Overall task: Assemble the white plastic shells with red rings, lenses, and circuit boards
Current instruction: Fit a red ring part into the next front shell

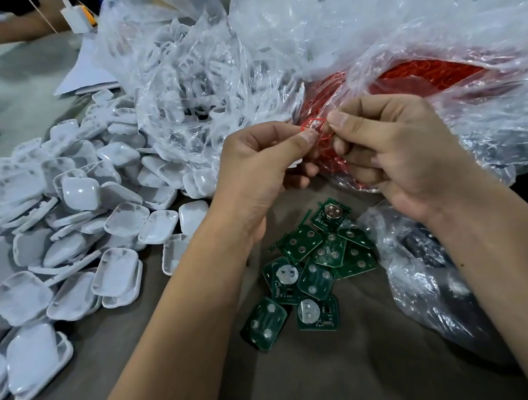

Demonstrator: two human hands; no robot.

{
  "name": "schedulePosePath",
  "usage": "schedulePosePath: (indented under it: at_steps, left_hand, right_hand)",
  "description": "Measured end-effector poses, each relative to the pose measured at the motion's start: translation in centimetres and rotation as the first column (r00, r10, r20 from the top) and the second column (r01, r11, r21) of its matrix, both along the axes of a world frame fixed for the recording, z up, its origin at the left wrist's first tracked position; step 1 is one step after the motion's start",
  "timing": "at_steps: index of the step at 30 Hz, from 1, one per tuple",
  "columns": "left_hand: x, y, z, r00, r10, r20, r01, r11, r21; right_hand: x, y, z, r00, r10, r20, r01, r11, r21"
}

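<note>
Pinching from both sides, your left hand point(263, 164) and right hand point(389, 153) meet over a thin red ring point(313, 127), thumb and forefinger of each closed on it, with a small clear piece inside the ring (it may be a lens, but it is too small to tell). Your left hand's lower fingers also curl round something white, mostly hidden. Just behind your hands lies a clear plastic bag point(401, 28) holding a mass of red rings point(430, 73). To your left, white plastic shells point(82, 215) spill in a loose heap from another clear bag point(176, 89) onto the grey table point(304, 381). Below your wrists, green circuit boards point(310, 266) lie scattered, some overlapping, and a third crumpled bag point(422, 269) sits beside them to your right.
</note>
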State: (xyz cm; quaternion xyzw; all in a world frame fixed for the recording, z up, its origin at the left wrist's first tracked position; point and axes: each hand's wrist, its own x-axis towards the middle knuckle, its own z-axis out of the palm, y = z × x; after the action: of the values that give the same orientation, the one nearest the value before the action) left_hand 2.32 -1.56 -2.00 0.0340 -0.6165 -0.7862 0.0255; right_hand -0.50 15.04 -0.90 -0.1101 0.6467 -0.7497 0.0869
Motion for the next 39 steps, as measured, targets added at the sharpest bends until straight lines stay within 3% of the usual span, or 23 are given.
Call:
schedulePosePath:
  at_steps: [7, 12, 17, 29, 36, 39]
  left_hand:
    - [-0.2, -0.3, -0.1, 0.979, 0.087, -0.182, -0.119, 0.977, -0.174]
    - [-0.4, -0.7, -0.3, 0.935, 0.087, -0.344, -0.225, 0.896, -0.384]
    - [-0.5, -1.2, -0.5, 0.897, 0.062, -0.437, -0.296, 0.819, -0.492]
    - [-0.5, -1.5, -0.4, 0.815, 0.035, -0.578, -0.447, 0.672, -0.590]
    - [-0.5, -1.4, -0.5, 0.813, 0.006, -0.583, -0.437, 0.668, -0.602]
    - [-0.5, -1.3, -0.6, 0.850, 0.031, -0.526, -0.382, 0.724, -0.575]
  right_hand:
    - [-0.4, -0.1, -0.9, 0.973, -0.024, -0.230, 0.059, 0.988, 0.144]
    - [-0.2, -0.3, -0.9, 0.885, -0.016, -0.465, 0.173, 0.939, 0.297]
    - [0.0, -0.5, -0.5, 0.818, -0.034, -0.574, 0.289, 0.888, 0.359]
    - [0.1, -0.7, -0.4, 0.762, 0.011, -0.648, 0.330, 0.854, 0.402]
    - [0.2, -0.6, -0.5, 0.778, 0.005, -0.628, 0.331, 0.847, 0.416]
    - [0.2, -0.6, -0.5, 0.793, -0.013, -0.609, 0.322, 0.858, 0.400]
